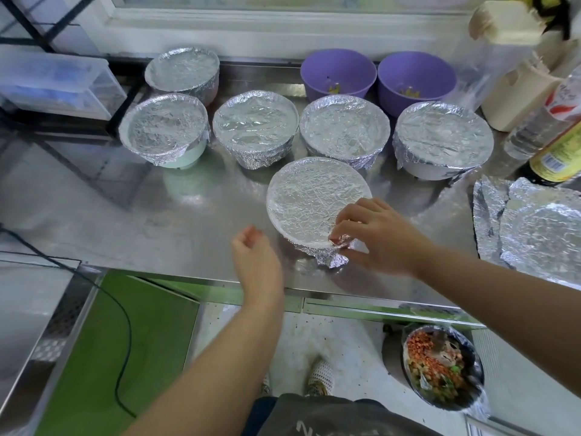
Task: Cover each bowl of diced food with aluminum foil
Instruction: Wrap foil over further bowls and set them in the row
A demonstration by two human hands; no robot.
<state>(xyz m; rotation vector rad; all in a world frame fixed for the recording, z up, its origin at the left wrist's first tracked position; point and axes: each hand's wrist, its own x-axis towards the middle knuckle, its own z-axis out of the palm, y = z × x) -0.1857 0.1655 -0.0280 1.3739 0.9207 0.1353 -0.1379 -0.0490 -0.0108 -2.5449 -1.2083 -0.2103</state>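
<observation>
Foil (314,199) is showing crinkled silver; two rear bowls (338,72) are showing purple; the left bowl (188,157) is showing mint green.

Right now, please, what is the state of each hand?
Left hand: open, fingers loosely curled, holding nothing.
Right hand: closed, pinching the foil at the rim of the nearest bowl.

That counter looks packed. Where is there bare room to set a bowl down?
The widest bare patch is the steel counter left of the left hand, in front of the mint-green bowl. A narrower gap lies between the front foil-covered bowl and the loose foil sheets. Crowded: the back bowls and bottles.
</observation>
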